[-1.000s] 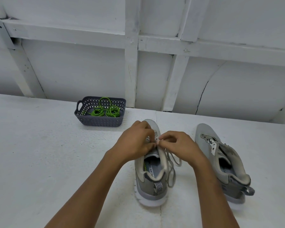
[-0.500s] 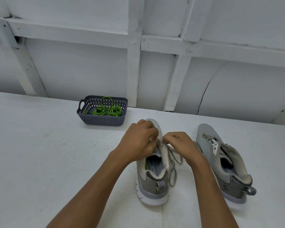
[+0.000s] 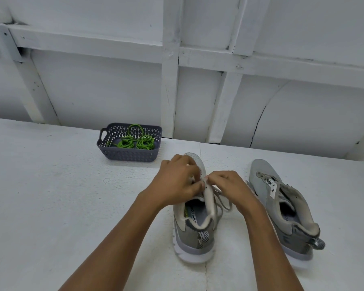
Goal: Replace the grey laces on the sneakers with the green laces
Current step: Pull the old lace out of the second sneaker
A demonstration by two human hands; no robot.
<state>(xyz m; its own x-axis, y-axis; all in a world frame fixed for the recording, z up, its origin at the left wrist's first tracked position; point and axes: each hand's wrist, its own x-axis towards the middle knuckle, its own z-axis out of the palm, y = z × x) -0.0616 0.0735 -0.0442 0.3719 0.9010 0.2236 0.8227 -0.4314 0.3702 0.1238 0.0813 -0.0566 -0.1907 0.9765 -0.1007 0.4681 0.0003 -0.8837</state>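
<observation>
A grey sneaker stands in front of me, heel toward me. My left hand grips its tongue and upper eyelet area. My right hand pinches the grey lace at the eyelets, and loose loops of that lace hang on the shoe's right side. The fingertips of both hands meet over the tongue. A second grey sneaker stands to the right with no lace in it. Coiled green laces lie in a dark grey basket at the back left.
Everything stands on a white table. A white wall with wooden battens rises right behind the table's far edge, close behind the basket.
Both hands stay on the middle sneaker's lacing; the fingers have shifted slightly. The view has drifted a little; the sneakers and basket stay in place.
</observation>
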